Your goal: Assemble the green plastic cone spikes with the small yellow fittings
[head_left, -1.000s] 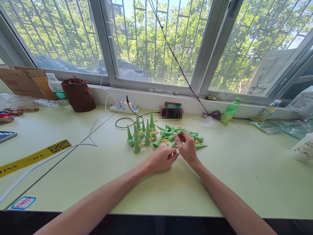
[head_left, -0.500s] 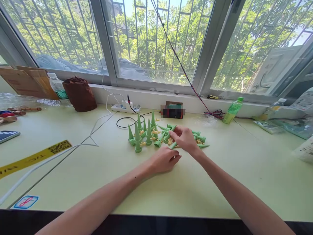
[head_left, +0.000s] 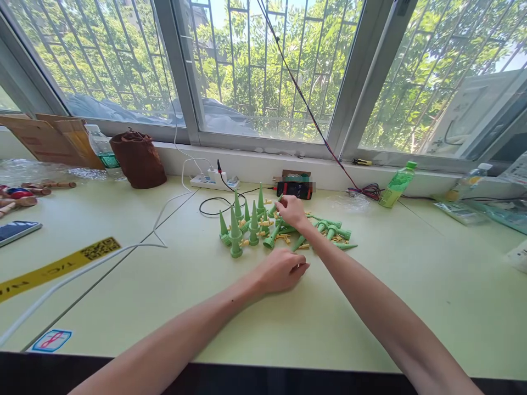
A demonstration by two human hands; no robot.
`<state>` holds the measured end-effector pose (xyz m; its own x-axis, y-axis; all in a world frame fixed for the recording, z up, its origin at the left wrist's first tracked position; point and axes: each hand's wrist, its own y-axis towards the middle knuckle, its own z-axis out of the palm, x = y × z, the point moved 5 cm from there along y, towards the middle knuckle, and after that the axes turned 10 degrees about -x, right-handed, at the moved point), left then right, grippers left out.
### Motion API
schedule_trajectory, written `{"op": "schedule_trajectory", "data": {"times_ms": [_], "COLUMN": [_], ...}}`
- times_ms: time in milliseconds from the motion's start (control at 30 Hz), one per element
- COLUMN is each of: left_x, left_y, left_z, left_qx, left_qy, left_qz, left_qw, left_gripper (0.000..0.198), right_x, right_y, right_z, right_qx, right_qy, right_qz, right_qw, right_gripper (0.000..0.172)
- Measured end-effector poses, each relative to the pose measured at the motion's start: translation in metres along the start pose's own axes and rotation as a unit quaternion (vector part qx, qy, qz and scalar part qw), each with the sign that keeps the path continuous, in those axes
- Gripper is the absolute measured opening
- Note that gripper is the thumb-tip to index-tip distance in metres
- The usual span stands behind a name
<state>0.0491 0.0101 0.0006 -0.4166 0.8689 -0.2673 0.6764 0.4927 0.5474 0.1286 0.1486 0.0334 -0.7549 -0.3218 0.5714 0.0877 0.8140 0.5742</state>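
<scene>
Head view: the right hand pinches a green spike beside upright spikes, near a black device and looped cable. Its forearm hides part of the green-and-yellow pile; the left hand lies curled on the table, its grip impossible to tell.

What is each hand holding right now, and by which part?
Right hand: a green cone, apparently pinched on its tapered upper part. Left hand: loosely curled, nothing visible in it, though its palm is hidden.
</scene>
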Motion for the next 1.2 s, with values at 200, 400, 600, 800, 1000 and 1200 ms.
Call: {"op": "schedule_trajectory", "data": {"times_ms": [200, 400, 600, 800, 1000, 1200], "left_x": [-0.002, -0.001, -0.001, -0.002, -0.002, -0.001], "left_y": [0.000, -0.001, 0.000, 0.000, 0.000, -0.001], "left_z": [-0.001, 0.000, -0.002, -0.002, 0.000, -0.001], "left_qx": [-0.003, -0.003, 0.001, 0.000, -0.004, -0.008], "left_qy": [0.006, 0.005, 0.000, -0.004, -0.009, -0.023], "left_qz": [0.003, 0.001, 0.000, 0.001, 0.010, 0.007], "left_qw": [1.000, 1.000, 1.000, 1.000, 1.000, 1.000], "left_gripper": [0.037, 0.036, 0.036, 0.036, 0.036, 0.037], "right_x": [0.001, 0.008, 0.012, 0.007, -0.002, 0.002], "right_y": [0.001, -0.001, -0.002, -0.008, -0.016, -0.032], "right_z": [0.013, 0.018, 0.022, 0.013, -0.020, -0.027], "right_qx": [0.012, 0.029, 0.044, 0.044, 0.040, 0.141], "right_qy": [-0.024, -0.045, -0.056, -0.041, -0.042, -0.109], "right_qz": [-0.013, -0.020, -0.023, -0.022, -0.037, -0.095], "right_qw": [1.000, 0.998, 0.997, 0.998, 0.998, 0.979], "right_gripper": [0.025, 0.022, 0.022, 0.014, 0.015, 0.022]}}
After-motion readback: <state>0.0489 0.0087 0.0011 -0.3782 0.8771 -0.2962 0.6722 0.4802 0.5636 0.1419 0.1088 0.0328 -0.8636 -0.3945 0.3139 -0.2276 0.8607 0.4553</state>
